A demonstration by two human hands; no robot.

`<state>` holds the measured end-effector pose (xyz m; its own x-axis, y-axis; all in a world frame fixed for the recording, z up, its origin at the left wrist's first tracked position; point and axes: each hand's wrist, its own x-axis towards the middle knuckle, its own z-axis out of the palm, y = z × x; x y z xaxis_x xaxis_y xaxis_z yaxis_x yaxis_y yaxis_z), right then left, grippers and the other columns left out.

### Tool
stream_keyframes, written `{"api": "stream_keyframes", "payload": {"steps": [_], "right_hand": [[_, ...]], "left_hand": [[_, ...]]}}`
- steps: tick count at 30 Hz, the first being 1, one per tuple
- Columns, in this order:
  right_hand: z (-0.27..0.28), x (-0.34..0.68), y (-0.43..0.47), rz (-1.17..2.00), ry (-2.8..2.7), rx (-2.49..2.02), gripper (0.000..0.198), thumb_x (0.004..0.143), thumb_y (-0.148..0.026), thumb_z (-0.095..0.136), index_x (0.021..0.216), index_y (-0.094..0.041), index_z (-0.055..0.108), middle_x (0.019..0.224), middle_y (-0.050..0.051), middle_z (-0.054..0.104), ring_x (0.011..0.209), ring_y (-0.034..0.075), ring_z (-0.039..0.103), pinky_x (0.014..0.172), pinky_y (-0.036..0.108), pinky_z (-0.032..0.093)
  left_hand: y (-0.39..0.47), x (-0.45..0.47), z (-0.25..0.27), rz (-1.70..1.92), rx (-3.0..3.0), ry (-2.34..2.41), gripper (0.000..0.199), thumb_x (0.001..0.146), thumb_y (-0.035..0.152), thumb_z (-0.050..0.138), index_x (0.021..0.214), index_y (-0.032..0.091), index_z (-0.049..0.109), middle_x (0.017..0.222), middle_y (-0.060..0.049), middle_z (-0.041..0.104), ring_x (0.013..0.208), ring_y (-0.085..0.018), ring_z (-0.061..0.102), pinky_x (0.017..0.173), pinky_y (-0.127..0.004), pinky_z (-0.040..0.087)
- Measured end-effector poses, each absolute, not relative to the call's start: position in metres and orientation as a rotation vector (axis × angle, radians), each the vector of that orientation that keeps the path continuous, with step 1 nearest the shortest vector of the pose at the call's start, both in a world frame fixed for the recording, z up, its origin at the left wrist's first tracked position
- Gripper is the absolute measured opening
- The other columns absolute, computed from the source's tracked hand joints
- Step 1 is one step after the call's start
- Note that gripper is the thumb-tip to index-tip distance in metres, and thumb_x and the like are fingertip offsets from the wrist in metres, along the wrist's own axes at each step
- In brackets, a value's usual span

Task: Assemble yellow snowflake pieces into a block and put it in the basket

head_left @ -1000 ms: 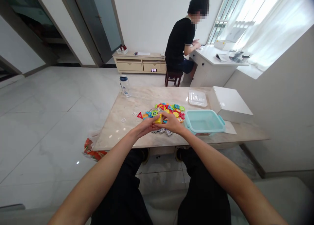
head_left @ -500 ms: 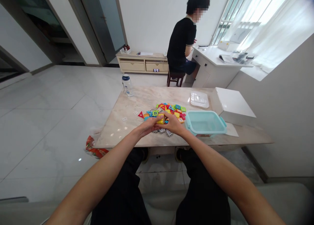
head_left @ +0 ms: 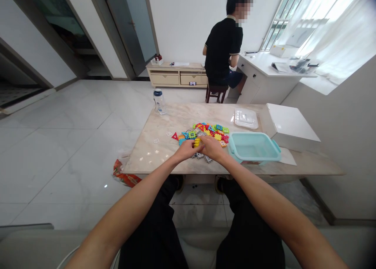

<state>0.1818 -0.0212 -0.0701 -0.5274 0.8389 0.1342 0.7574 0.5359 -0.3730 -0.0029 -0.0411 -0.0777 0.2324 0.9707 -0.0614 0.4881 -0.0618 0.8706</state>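
Between my two hands is a small yellow building block piece (head_left: 197, 142), apparently made of toothed plastic tiles. My left hand (head_left: 187, 150) grips it from the left, fingers closed. From the right, my right hand (head_left: 212, 147) closes on the same piece, thumb and fingers around its edge. Fingers cover part of it, so its full shape is hidden. Just beyond and beneath my hands spreads a pile of colourful interlocking plastic tiles (head_left: 217, 137) in red, yellow, green, blue and orange. Grey window-patterned tiles (head_left: 208, 159) lie close to my right wrist.
A light-blue plastic bin (head_left: 255, 157) stands right of the pile on the marble-look table (head_left: 152, 159). Behind it are a clear lid (head_left: 246, 118) and a white box (head_left: 293, 124). A water bottle (head_left: 159, 102) stands far left. Another person (head_left: 223, 49) sits at a white desk.
The view has shifted, so the scene sits further right. Both hands still hold the yellow piece, which now shows a ridged side. The seated person has turned slightly.
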Motion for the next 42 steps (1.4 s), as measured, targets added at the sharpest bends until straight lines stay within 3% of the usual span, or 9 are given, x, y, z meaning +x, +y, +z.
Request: {"api": "stream_keyframes", "payload": {"steps": [7,14,30,37,42], "right_hand": [[-0.067,0.169,-0.026,0.335,-2.517,-1.362,0.040,0.093,-0.025,0.074,0.132,-0.016,0.069,0.130,0.015,0.075,0.126,0.030,0.067,0.108,0.035,0.048],[-0.069,0.172,-0.027,0.350,-2.459,-1.307,0.050,0.093,-0.025,0.077,0.141,-0.015,0.065,0.135,0.016,0.073,0.129,0.030,0.066,0.112,0.039,0.049],[-0.079,0.178,-0.022,0.379,-2.405,-1.141,0.049,0.093,-0.019,0.072,0.141,-0.012,0.065,0.140,0.020,0.070,0.132,0.032,0.066,0.116,0.047,0.051],[-0.081,0.183,-0.020,0.372,-2.390,-1.127,0.057,0.090,-0.017,0.076,0.144,-0.014,0.061,0.145,0.019,0.067,0.139,0.032,0.061,0.121,0.049,0.048],[-0.087,0.189,-0.018,0.364,-2.372,-1.096,0.058,0.092,-0.024,0.077,0.146,-0.016,0.058,0.144,0.019,0.066,0.140,0.032,0.060,0.121,0.051,0.048]], "left_hand": [[-0.041,-0.002,-0.073,0.719,1.799,1.601,0.041,0.091,0.051,0.064,0.064,0.020,0.058,0.061,-0.002,0.061,0.063,-0.016,0.054,0.057,-0.028,0.029],[-0.041,-0.003,-0.070,0.727,1.856,1.582,0.046,0.092,0.057,0.062,0.064,0.021,0.056,0.061,0.000,0.059,0.063,-0.016,0.055,0.057,-0.028,0.030],[-0.044,0.003,-0.066,0.587,1.962,1.762,0.033,0.103,0.047,0.059,0.084,0.020,0.065,0.082,-0.005,0.073,0.075,-0.021,0.065,0.064,-0.029,0.035],[-0.046,0.007,-0.061,0.518,2.006,1.960,0.033,0.101,0.052,0.063,0.094,0.021,0.071,0.098,-0.010,0.079,0.091,-0.027,0.072,0.068,-0.031,0.039],[-0.047,0.006,-0.057,0.500,1.999,2.019,0.039,0.101,0.057,0.061,0.094,0.021,0.074,0.097,-0.011,0.080,0.092,-0.027,0.074,0.070,-0.031,0.043]]}}
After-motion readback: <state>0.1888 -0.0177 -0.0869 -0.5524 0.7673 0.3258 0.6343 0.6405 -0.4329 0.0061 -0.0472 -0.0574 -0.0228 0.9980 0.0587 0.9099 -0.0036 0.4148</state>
